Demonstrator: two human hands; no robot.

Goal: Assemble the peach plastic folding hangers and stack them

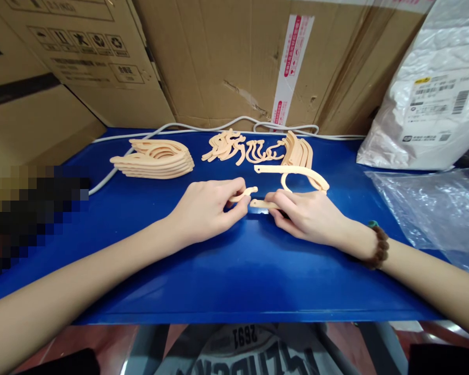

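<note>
My L hand (213,208) pinches a small curved beige pc (250,191) btwn thumb & fingers; its free tip juts out to the R, long axis running roughly L–R. My R hand (307,216) grips a flat beige strip (260,203), its holed end poking out to the L, also lying roughly L–R. So the two tips face each other just in front of me, abt midway btwn my hands: the curved pc's tip sits a touch farther from me than the strip's end, very near it. Can't tell if they touch.

Just beyond my R hand is a long bowed arm (281,169) w/ a hole at its L end, curving down to the R; whether it joins the strip is hidden behind my knuckles. Most of both held pcs is covered by my fingers too.

Farther back on the blue tabletop (219,281), L to R: a neat stack of looped pcs (152,161), a loose pile of small wavy pcs (224,145), some hook-shaped pcs (258,151) (overlapping, hard to count), & a stack of bent arms (299,151). Material unclear, wood or plastic. Far-L edge is pixelated, unreadable.
</note>
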